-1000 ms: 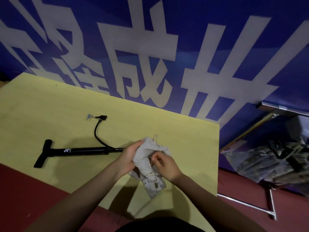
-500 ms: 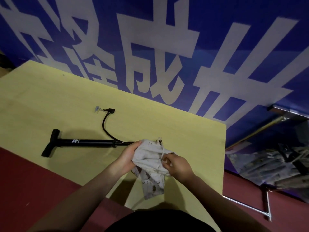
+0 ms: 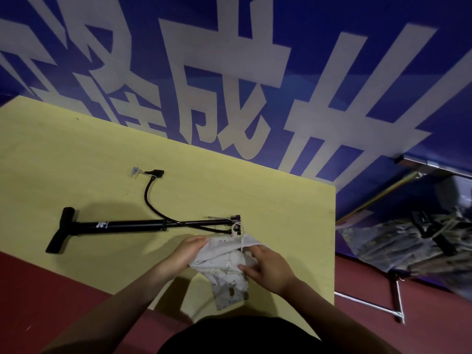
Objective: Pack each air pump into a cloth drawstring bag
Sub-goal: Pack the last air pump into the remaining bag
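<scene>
A black air pump (image 3: 122, 225) lies flat on the yellow table (image 3: 76, 154), T-handle at the left, foot end at the right, its hose (image 3: 149, 198) curling back to a nozzle. A pale spotted cloth drawstring bag (image 3: 227, 267) hangs crumpled over the table's near edge. My left hand (image 3: 187, 251) grips the bag's top left edge. My right hand (image 3: 265, 267) pinches the bag's right side, near its white cord (image 3: 236, 229). The bag sits just in front of the pump's foot end, which is outside it.
A blue banner with large white characters (image 3: 229, 85) rises behind the table. A metal-framed rack (image 3: 398, 297) at the right holds a heap of patterned cloth bags and dark pump parts (image 3: 419, 241). Red floor lies around the table.
Both hands have drawn the bag down toward the table's near edge, uncovering the pump's foot end. The view has shifted slightly.
</scene>
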Available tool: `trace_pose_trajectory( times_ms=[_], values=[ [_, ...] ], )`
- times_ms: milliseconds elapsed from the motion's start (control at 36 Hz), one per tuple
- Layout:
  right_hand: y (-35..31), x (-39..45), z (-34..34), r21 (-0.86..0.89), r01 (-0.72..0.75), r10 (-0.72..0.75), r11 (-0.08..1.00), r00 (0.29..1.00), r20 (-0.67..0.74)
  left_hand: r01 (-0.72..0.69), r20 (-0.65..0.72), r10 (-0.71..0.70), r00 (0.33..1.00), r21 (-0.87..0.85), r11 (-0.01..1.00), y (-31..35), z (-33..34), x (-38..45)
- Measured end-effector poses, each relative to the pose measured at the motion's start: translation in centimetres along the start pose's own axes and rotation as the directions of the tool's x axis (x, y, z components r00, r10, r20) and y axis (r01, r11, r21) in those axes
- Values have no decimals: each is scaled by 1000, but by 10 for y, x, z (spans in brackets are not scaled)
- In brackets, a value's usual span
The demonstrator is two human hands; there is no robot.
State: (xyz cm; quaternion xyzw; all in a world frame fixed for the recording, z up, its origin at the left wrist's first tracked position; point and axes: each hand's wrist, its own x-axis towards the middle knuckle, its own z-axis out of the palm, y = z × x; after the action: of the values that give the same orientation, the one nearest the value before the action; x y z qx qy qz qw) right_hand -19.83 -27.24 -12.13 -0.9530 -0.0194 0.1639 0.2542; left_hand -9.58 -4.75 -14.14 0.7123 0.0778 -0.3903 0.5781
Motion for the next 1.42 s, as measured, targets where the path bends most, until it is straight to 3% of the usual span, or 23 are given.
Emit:
trace_pose_trajectory(
  times_ms=[83,222,333,389,472,611,778,889,1028,1306,1417],
  values=[
    [1,-1,-1,-7,-1,1,1000,999,-36,6,-4,-6,1000,8,1000,0,2,6],
    [17,1,-18,88,-109,129,990,956,-264,-6,46,12,999,-130,992,26,13,8],
    [19,11,-34,119,-209,237,971,918,-318,-43,51,46,998,-61,997,44,17,13],
    [17,22,-39,117,-292,314,949,888,-336,-65,-26,64,998,-7,998,47,14,18],
    [14,37,-42,160,-346,381,924,847,-371,-31,-205,15,979,-76,997,43,0,25],
    [-11,62,-43,133,-205,243,970,856,-455,37,-403,-148,903,-272,962,12,-49,29],
    [-62,111,-29,86,-31,49,996,976,-213,28,-545,-301,783,-453,891,-18,-99,18],
    [-85,153,-10,8,-58,58,998,997,-40,-42,-586,-329,741,-529,848,-14,-121,19],
    [-90,174,19,-208,-45,68,977,992,103,-69,-598,-376,708,-588,806,-3,-132,33],
    [-83,190,33,-403,-30,84,915,990,117,60,-441,-453,775,-662,747,12,-151,55],
    [-77,198,26,-418,39,13,908,992,122,25,-389,-475,790,-753,658,27,-155,63]
  ],
)
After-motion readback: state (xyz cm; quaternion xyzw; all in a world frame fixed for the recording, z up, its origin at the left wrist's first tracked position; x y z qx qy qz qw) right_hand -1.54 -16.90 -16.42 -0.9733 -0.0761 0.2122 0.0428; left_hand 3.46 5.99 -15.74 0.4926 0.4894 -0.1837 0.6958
